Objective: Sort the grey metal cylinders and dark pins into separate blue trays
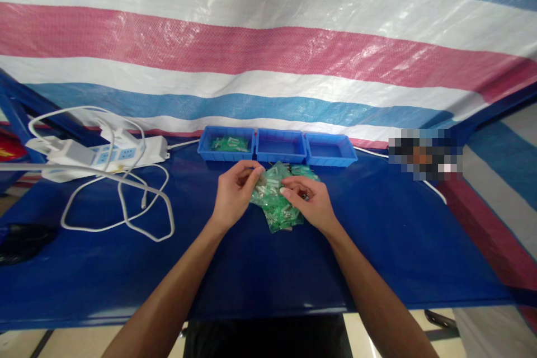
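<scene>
My left hand [235,193] pinches the left edge of a small clear green plastic bag [271,187] between thumb and fingers. My right hand [312,201] is closed at the right side of that bag, thumb and forefinger against it. Small, pale, shiny pieces show through the plastic, too small to name. Under and around both hands lies a pile of similar green bags [282,218], partly covered by the held one. The inner fingers of both hands are hidden.
Behind the pile stand three joined blue bins, the left bin [203,145] holding green bags. To the left are a white power strip [157,150] and a looped white cable [172,218]. A black item [25,241] lies at the left edge of the blue table [268,285]. Striped sheeting [268,50] hangs behind.
</scene>
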Demonstrator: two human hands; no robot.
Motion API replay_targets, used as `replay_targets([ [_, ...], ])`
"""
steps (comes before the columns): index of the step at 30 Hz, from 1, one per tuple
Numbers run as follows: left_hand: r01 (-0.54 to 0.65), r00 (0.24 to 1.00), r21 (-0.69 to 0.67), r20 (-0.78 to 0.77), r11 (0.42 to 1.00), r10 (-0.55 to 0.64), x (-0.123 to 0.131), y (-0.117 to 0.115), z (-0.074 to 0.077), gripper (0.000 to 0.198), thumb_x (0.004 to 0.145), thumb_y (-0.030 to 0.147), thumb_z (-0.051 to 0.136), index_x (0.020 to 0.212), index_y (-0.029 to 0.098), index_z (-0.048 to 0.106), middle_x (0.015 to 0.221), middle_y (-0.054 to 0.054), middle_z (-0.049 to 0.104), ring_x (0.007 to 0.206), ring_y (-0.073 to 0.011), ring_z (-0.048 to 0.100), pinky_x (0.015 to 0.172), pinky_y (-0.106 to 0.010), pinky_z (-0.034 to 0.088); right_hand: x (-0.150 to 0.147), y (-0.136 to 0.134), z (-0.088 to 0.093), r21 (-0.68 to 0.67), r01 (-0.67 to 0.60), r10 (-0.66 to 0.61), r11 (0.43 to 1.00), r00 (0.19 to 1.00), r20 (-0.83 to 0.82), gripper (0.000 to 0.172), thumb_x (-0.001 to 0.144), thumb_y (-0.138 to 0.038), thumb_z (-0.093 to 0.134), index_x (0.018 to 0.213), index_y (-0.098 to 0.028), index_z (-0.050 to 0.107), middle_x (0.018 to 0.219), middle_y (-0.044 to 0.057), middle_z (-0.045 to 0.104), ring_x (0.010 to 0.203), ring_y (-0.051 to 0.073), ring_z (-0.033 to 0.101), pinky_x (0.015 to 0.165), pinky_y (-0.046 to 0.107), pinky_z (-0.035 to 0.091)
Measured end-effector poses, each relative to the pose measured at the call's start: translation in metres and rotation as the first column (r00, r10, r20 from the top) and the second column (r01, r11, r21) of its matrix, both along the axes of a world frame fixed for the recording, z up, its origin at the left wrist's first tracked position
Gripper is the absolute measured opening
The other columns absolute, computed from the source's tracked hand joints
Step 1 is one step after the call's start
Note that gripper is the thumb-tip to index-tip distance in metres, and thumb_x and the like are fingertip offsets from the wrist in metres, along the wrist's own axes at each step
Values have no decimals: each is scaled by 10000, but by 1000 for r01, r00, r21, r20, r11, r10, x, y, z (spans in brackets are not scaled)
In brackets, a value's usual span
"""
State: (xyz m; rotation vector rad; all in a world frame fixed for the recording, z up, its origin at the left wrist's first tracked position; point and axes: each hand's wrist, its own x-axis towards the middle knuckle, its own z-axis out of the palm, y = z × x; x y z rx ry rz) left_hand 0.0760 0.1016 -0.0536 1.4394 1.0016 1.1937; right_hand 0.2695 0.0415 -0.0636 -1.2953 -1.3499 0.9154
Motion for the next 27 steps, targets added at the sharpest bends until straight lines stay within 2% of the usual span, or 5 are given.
replay_targets([
  [7,188,982,-123,51,975,-183,6,-6,5,412,812,523,806,1012,164,778,829,-66,780,693,-182,696,630,-274,550,4,3,2,-47,10,-16,999,991,-131,330,831,-538,793,837,-208,773,571,-5,639,443,133,516,430,275,403],
  [13,444,882,-233,-58,865,-468,-10,2,13,405,854,541,768,746,150,769,653,-63,738,524,-151,631,527,-265,522,4,5,5,-41,75,-80,996,984,-157,324,850,-521,781,865,-198,774,560,-11,640,415,114,491,410,261,379],
  [20,-15,964,-303,249,953,94,-20,25,1,385,817,513,818,811,136,740,832,-90,789,760,-172,753,655,-235,570,12,6,3,34,211,-209,977,976,-61,307,918,-489,710,928,-188,772,774,51,772,516,142,586,507,288,493],
  [23,-3,942,-362,311,932,124,-21,29,-3,424,824,470,821,1073,131,766,1084,-136,801,1015,-221,773,863,-293,608,19,6,1,241,295,-350,925,908,230,207,945,-393,680,928,-210,775,872,67,786,755,216,691,762,370,580],
  [27,35,980,-340,197,940,35,-20,25,-7,474,810,487,830,1095,112,783,1022,-144,809,955,-241,780,860,-332,617,23,8,-5,368,205,-385,907,758,526,206,912,-277,675,1090,-224,765,1159,89,776,1128,305,666,1060,491,501],
])
